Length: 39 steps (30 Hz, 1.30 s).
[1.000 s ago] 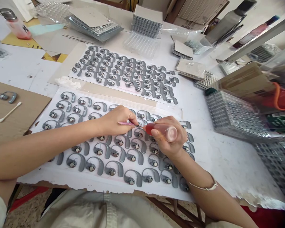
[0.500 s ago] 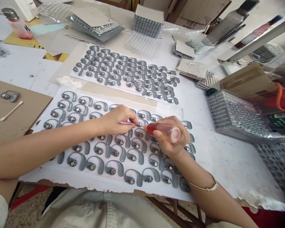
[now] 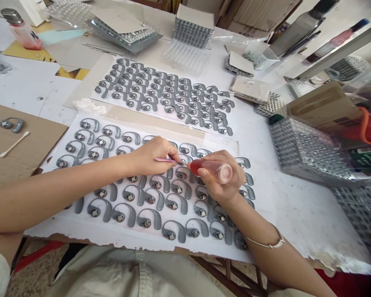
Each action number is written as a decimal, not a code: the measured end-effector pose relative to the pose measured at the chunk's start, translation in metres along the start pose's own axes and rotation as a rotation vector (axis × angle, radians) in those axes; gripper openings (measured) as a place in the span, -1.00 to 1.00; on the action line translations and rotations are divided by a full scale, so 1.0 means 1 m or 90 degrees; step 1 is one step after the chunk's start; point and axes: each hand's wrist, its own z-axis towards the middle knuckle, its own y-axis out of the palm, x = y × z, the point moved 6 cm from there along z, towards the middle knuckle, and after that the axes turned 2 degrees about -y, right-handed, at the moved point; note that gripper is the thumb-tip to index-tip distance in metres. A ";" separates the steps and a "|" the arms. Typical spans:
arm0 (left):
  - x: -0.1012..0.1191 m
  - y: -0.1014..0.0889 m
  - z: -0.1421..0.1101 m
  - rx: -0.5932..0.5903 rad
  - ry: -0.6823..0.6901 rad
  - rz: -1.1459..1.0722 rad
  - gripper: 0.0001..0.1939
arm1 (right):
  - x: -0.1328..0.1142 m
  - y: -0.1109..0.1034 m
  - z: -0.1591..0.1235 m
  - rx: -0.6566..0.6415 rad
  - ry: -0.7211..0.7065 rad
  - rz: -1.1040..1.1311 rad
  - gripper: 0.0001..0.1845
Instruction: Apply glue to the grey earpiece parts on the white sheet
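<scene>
My left hand (image 3: 156,154) is closed on slim pink tweezers (image 3: 165,160), whose tip reaches a grey ear-hook earphone part (image 3: 183,160) in the front batch. In my right hand (image 3: 225,177) is a small translucent squeeze bottle (image 3: 214,170) with red liquid, tilted so that its narrow end points left at the same part. The fingertips of both hands nearly meet there, and the exact contact is too small to make out. Rows of similar ear-hook parts with round metallic faces and thin wires lie around and under my hands on a white sheet (image 3: 76,225).
Behind lies a second sheet of ear-hook parts (image 3: 165,93). On the left, a cardboard piece (image 3: 24,148) bears one ear hook and a cotton swab (image 3: 15,144). A capped bottle (image 3: 21,31) stands back left. Stacked plastic trays (image 3: 309,152) line the right side.
My right hand and the squeeze bottle have shifted very slightly left. My left hand and the tweezers have stayed in place.
</scene>
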 end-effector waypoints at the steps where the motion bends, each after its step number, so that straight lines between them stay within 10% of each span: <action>1: 0.000 0.000 0.000 0.000 0.000 0.000 -0.84 | 0.000 0.000 0.000 0.002 -0.001 0.000 -0.79; 12: 0.002 0.000 -0.001 0.017 -0.004 0.016 -0.82 | 0.009 -0.004 0.003 0.035 0.105 0.093 -0.82; 25: 0.017 0.018 -0.021 0.043 0.141 0.215 -0.82 | 0.044 -0.092 0.053 0.174 0.390 0.257 -0.73; 34: 0.023 0.013 -0.035 0.139 0.161 0.219 -0.82 | 0.076 -0.117 -0.019 0.247 0.587 0.288 -0.70; 39: 0.036 0.016 -0.051 0.188 0.203 0.174 -0.84 | 0.042 -0.091 -0.027 0.266 0.542 0.297 -0.65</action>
